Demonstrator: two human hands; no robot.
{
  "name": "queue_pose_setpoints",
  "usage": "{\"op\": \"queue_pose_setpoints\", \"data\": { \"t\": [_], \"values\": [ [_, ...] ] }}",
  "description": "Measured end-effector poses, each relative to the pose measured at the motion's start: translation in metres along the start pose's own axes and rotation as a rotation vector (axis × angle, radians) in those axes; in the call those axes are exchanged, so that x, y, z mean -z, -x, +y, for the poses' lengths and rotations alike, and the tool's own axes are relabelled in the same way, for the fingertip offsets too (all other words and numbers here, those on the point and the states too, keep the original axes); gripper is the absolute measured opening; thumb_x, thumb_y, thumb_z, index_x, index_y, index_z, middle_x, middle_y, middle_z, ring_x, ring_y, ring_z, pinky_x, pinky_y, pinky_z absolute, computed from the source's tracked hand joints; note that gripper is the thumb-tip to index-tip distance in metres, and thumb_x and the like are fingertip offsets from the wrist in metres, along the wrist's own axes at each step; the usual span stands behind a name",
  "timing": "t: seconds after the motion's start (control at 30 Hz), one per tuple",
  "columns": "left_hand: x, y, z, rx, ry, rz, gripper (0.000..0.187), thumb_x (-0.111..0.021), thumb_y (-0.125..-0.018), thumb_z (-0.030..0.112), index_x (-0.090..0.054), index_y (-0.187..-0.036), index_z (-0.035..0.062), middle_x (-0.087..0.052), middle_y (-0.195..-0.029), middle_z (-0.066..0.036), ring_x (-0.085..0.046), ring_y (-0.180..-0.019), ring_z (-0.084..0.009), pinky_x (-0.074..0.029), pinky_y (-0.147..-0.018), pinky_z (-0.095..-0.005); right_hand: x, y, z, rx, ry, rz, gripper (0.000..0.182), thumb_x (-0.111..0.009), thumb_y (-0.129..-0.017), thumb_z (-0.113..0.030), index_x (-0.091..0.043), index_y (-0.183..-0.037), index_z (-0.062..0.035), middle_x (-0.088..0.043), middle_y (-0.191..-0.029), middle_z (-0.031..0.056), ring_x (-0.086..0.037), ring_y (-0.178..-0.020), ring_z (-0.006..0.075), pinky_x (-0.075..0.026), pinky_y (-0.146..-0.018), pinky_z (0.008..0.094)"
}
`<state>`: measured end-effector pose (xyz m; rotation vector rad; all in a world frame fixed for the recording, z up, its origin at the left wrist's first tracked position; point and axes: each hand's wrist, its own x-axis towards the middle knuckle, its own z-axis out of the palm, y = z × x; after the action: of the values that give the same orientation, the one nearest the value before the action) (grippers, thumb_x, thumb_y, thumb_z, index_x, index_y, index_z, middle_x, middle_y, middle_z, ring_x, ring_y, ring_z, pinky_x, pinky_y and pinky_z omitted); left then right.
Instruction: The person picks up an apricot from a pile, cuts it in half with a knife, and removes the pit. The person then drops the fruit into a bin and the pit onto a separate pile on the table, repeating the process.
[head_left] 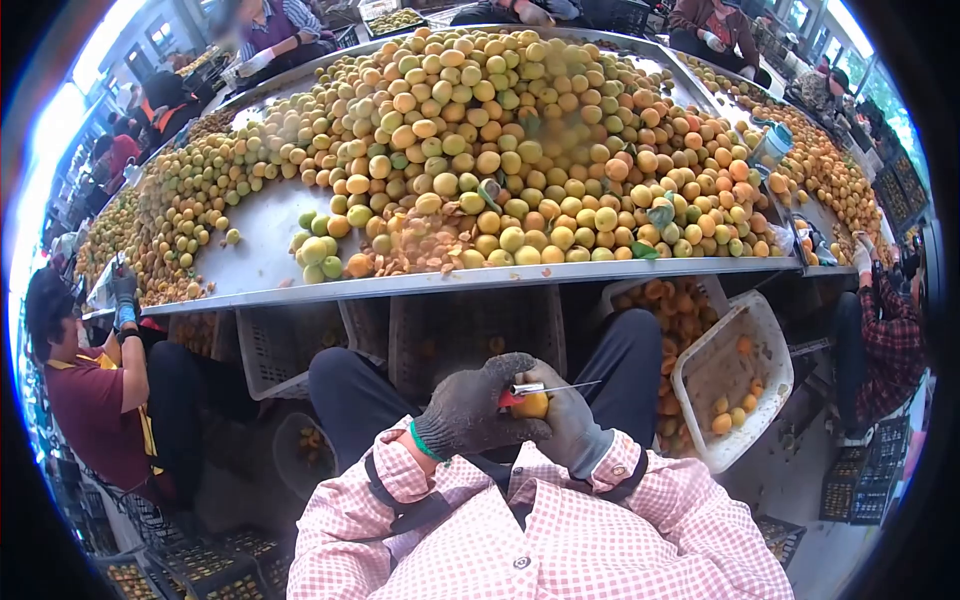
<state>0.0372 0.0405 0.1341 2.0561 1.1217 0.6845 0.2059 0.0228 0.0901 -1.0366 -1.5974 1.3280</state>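
Note:
Both my hands wear dark grey gloves and meet above my lap. My left hand (480,405) is closed round a small tool (527,388) with a metal ferrule and a red part. A thin metal spike (575,385) points right from beside it. My right hand (568,420) is closed on a yellow-orange fruit (531,405), which sits between the two hands, partly hidden by fingers and tool. Beyond them a metal table (250,245) bears a large heap of yellow, green and orange fruit (440,130), with torn peelings (425,245) near its front edge.
White crate (735,380) with a few fruits stands at my right, beside orange fruit pieces (670,300). Empty-looking crates (478,335) are under the table. A bucket (300,450) is at lower left. Co-workers sit at left (95,400), right (880,340) and across the table.

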Motion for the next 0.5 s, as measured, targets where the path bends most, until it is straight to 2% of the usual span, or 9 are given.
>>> {"op": "queue_pose_setpoints", "data": {
  "t": [0.07,0.13,0.17,0.27,0.33,0.37,0.4,0.47,0.5],
  "values": [
    [0.002,-0.001,0.000,-0.068,0.061,0.053,0.075,-0.082,-0.062,0.047,-0.052,-0.119,0.0096,-0.065,-0.098,-0.016,-0.065,-0.086,-0.0359,-0.053,-0.072,-0.0400,0.000,-0.001,-0.011,0.038,0.056,-0.037,0.025,-0.058,-0.082,-0.005,-0.054,-0.107,-0.0054,-0.055,-0.104,0.0103,-0.055,-0.098,0.0228,-0.043,-0.087,0.0327],
    [0.010,-0.005,0.010,-0.093,0.035,0.015,0.071,-0.082,-0.062,0.046,-0.054,-0.116,0.0104,-0.065,-0.095,-0.016,-0.064,-0.084,-0.0361,-0.052,-0.070,-0.0396,0.003,-0.002,-0.030,-0.013,-0.285,-0.083,0.031,-0.063,-0.080,-0.011,-0.054,-0.110,-0.0061,-0.055,-0.109,0.0123,-0.054,-0.100,0.0246,-0.043,-0.089,0.0328],
    [0.014,-0.007,0.016,-0.116,0.009,-0.026,0.066,-0.082,-0.062,0.044,-0.056,-0.114,0.0112,-0.065,-0.092,-0.016,-0.064,-0.081,-0.0362,-0.052,-0.068,-0.0392,0.004,-0.002,-0.029,-0.010,-0.284,-0.081,0.031,-0.063,-0.080,-0.011,-0.054,-0.110,-0.0061,-0.055,-0.109,0.0123,-0.054,-0.100,0.0246,-0.043,-0.089,0.0328],
    [0.016,-0.014,0.026,-0.173,-0.085,-0.049,0.060,-0.082,-0.062,0.042,-0.059,-0.110,0.0132,-0.064,-0.084,-0.015,-0.064,-0.075,-0.0353,-0.050,-0.062,-0.0393,0.006,0.002,-0.025,0.017,-0.110,-0.051,0.037,-0.066,-0.077,-0.013,-0.054,-0.111,-0.0056,-0.053,-0.113,0.0152,-0.054,-0.102,0.0298,-0.043,-0.091,0.0340],
    [0.017,-0.014,0.030,-0.186,-0.152,-0.043,0.059,-0.081,-0.063,0.041,-0.059,-0.109,0.0123,-0.063,-0.081,-0.014,-0.064,-0.072,-0.0345,-0.049,-0.059,-0.0394,0.002,0.006,-0.024,0.320,0.195,0.084,0.038,-0.066,-0.074,-0.012,-0.054,-0.109,-0.0043,-0.054,-0.109,0.0155,-0.054,-0.100,0.0339,-0.044,-0.088,0.0370],
    [0.017,-0.013,0.031,-0.198,-0.220,-0.033,0.057,-0.080,-0.064,0.040,-0.059,-0.109,0.0115,-0.062,-0.078,-0.014,-0.063,-0.070,-0.0336,-0.049,-0.057,-0.0395,-0.001,0.005,-0.025,0.323,0.237,0.163,0.037,-0.067,-0.071,-0.012,-0.054,-0.104,-0.0022,-0.055,-0.101,0.0138,-0.054,-0.095,0.0331,-0.045,-0.084,0.0383],
    [0.013,-0.012,0.028,-0.197,-0.220,-0.032,0.057,-0.080,-0.064,0.040,-0.059,-0.109,0.0115,-0.062,-0.078,-0.014,-0.063,-0.070,-0.0336,-0.049,-0.057,-0.0395,-0.004,0.003,-0.028,0.323,0.236,0.162,0.037,-0.067,-0.071,-0.012,-0.054,-0.104,-0.0022,-0.055,-0.101,0.0138,-0.054,-0.095,0.0331,-0.045,-0.084,0.0383],
    [-0.001,-0.006,0.021,-0.289,-0.074,0.129,0.056,-0.078,-0.067,0.038,-0.059,-0.111,0.0084,-0.062,-0.078,-0.014,-0.063,-0.067,-0.0330,-0.047,-0.055,-0.0398,-0.009,0.003,-0.035,0.243,0.317,0.330,0.034,-0.069,-0.068,-0.015,-0.054,-0.097,-0.0016,-0.053,-0.091,0.0132,-0.054,-0.087,0.0326,-0.046,-0.079,0.0380],
    [-0.005,-0.004,0.019,-0.288,-0.076,0.130,0.056,-0.078,-0.067,0.038,-0.059,-0.111,0.0084,-0.062,-0.078,-0.014,-0.063,-0.067,-0.0330,-0.047,-0.055,-0.0398,-0.010,0.000,-0.033,0.326,0.341,0.400,0.030,-0.068,-0.068,-0.014,-0.053,-0.091,-0.0016,-0.051,-0.085,0.0130,-0.054,-0.079,0.0308,-0.046,-0.073,0.0360]
  ]
}}
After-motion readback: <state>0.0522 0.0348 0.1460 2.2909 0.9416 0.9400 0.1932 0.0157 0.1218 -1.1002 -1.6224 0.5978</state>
